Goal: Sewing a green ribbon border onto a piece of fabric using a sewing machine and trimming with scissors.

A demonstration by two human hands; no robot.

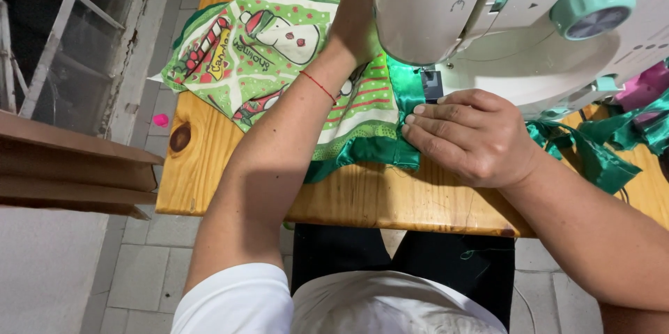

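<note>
Person: seated at the table's near edge, white shirt (306, 306) and dark trousers low in the view.
Table: pale wooden table (362, 198), a dark knot near its left edge.
Right hand: the right hand (467, 135) lies flat, palm down, fingers together and stretched left, pressing the green satin edge just before the presser foot (431, 85); it grips nothing.
Left hand: the left hand (354, 24) reaches past the machine's head and rests on the cloth behind the needle; a thin red thread circles the wrist. Its fingers are hidden by the machine, so whether they are closed cannot be told.
Cloth: green printed fabric (265, 55) with snowman and candy-cane figures, spread on the table left of the machine, its satin border under the foot.
Machine: white sewing machine (523, 20) with a mint-green dial (592, 5).
Far right: loose green satin strips (599, 149) beside the machine.
</note>
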